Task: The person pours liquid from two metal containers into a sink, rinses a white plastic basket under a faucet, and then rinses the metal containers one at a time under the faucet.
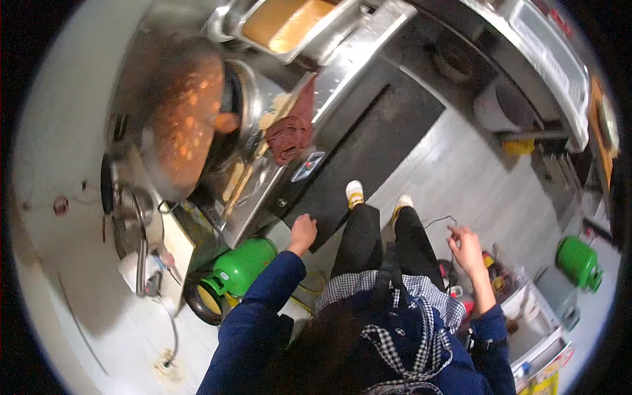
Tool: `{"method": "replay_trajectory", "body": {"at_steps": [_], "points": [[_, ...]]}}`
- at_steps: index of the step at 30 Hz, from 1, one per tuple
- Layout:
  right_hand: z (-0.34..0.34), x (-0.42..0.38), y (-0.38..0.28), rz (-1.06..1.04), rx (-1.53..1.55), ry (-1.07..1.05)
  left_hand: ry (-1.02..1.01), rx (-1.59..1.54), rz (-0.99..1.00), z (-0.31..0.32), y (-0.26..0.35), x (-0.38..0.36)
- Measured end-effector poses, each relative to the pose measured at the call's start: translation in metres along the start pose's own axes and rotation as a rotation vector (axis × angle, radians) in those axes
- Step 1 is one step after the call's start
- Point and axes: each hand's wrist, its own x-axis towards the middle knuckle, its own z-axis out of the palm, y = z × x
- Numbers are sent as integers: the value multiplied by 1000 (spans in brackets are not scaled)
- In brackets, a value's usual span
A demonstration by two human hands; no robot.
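My left hand (303, 233) hangs in the air above a green gas cylinder (243, 266) and beside the steel counter front, its fingers curled in with nothing seen in them. On the right, my right hand (466, 249) is raised over the floor, its fingers bent and a thin dark cable (440, 219) near the fingertips; whether it is held cannot be made out. A large pan of red-orange food (187, 118) steams on the stove at the upper left. A dark red cloth (288, 140) lies on the counter edge.
Metal trays of yellowish liquid (286, 26) stand at the top. A dark mat (368, 145) covers part of the grey floor (454, 164). At the right are a white bucket (494, 108), another green cylinder (578, 260) and a white crate (526, 316). A sink tap (141, 257) is at the left.
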Motion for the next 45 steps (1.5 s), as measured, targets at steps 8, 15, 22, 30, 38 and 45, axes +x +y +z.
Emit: {"method": "replay_trajectory", "body": {"at_steps": [8,15,22,30,38,45], "points": [[129,-74,107,510,439,10,44,-949,-626,93,26,156],[203,-96,121,749,585,2,313,-1191,-486,133,36,244],[225,-90,108,796,657,71,476,-1151,-392,134,31,262],[228,-83,108,812,651,86,609,-1269,-277,143,37,268],[224,-100,118,870,714,103,631,-1266,-290,140,52,257],[205,-94,113,832,673,115,-18,-879,-133,130,33,224]]}}
